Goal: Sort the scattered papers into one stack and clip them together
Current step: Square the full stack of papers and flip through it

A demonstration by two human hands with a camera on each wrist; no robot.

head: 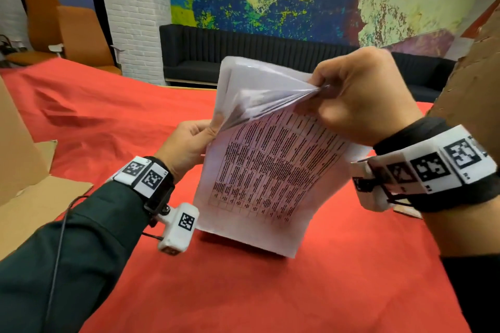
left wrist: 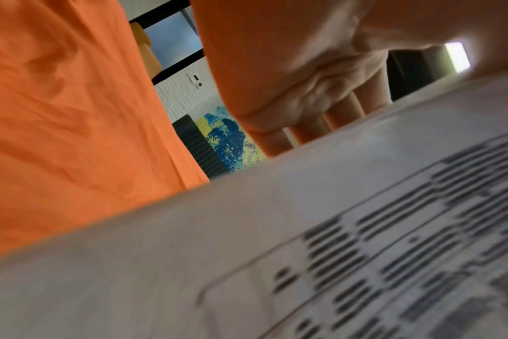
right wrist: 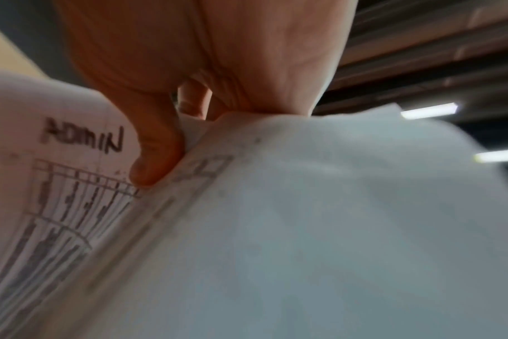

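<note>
A stack of printed papers (head: 270,167) stands on its lower edge on the red tablecloth (head: 243,292), tilted back. My left hand (head: 189,140) grips its left edge, thumb in front and fingers behind. My right hand (head: 359,97) pinches the top right corner, where several sheets fan apart. In the left wrist view the papers (left wrist: 305,240) fill the lower half and the left hand's fingers (left wrist: 319,103) curl behind the sheet. In the right wrist view the thumb (right wrist: 154,146) presses a page marked ADMIN (right wrist: 81,137) against the bent papers (right wrist: 305,229). No clip is visible.
Cardboard pieces (head: 24,165) lie at the table's left edge, and a brown board (head: 470,81) rises at the right. A dark sofa (head: 243,54) and orange chairs (head: 73,32) stand beyond the table. The cloth is wrinkled at the far left.
</note>
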